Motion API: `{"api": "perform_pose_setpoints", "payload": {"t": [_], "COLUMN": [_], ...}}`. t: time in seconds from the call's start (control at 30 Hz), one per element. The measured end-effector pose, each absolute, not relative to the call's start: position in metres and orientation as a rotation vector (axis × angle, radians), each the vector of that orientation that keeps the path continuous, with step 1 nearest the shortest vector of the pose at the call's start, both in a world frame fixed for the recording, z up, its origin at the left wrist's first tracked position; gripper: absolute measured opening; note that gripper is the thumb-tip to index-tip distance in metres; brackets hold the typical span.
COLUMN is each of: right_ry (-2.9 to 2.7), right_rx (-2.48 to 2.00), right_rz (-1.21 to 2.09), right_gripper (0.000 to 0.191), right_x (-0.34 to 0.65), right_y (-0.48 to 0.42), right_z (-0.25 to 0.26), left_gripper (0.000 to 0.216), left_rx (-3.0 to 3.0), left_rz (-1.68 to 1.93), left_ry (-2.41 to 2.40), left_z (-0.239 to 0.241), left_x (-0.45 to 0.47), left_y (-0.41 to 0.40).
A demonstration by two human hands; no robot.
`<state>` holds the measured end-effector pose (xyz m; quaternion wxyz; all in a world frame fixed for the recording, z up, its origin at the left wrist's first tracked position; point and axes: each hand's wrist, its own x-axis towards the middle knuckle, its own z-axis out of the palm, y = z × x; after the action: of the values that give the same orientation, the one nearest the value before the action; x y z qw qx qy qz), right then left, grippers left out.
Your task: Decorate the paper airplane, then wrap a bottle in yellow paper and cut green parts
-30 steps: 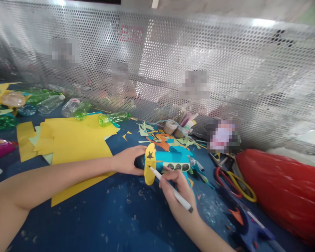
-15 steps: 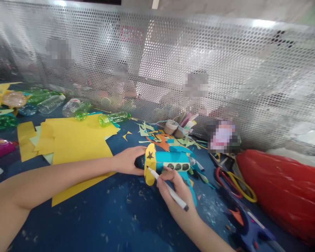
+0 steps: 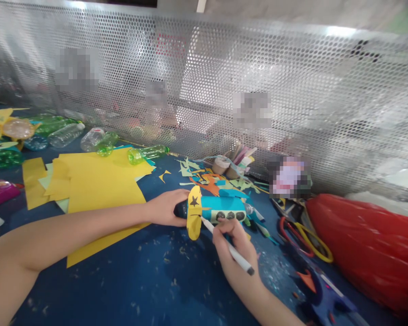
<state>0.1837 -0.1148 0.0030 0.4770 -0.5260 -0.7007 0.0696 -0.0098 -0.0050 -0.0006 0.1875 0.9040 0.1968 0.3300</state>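
Note:
My left hand [image 3: 168, 207] is closed round the dark end of a paper-covered bottle plane [image 3: 209, 203], holding it above the blue table. Its body is wrapped in blue paper, with a pale strip of dark round windows along the side. A yellow paper propeller [image 3: 194, 226] with rounded ends crosses the front; its upper half carries a drawn black star. In my right hand [image 3: 236, 242] is a white marker [image 3: 236, 256], its tip touching the right edge of the propeller near the middle. A short dark line shows there. My right hand partly hides the plane's lower side.
Yellow paper sheets [image 3: 98, 181] lie at the left, with plastic bottles [image 3: 66, 134] behind. Paper scraps [image 3: 207, 181] and cups of sticks [image 3: 221, 164] are near the perforated metal screen [image 3: 122, 68]. A blue glue gun [image 3: 326, 290] and red bag [image 3: 363, 244] are right.
My right hand and the marker have shifted right, the tip passing from the propeller's left side to its right edge. A dark line now crosses the propeller there. My left hand stays put.

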Motion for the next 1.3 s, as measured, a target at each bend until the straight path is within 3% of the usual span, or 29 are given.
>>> {"api": "perform_pose_setpoints", "payload": {"t": [1.3], "right_ry": [-1.903], "right_rx": [-1.117], "right_rz": [0.105], "right_gripper": [0.015], "right_x": [0.1807], "right_y": [-0.1132], "right_z": [0.0015], "left_gripper": [0.065], "left_rx": [2.580], "left_rz": [0.964], "left_ry": [0.506], "left_z": [-0.0049], "left_x": [-0.0106], "left_y": [-0.0008]}}
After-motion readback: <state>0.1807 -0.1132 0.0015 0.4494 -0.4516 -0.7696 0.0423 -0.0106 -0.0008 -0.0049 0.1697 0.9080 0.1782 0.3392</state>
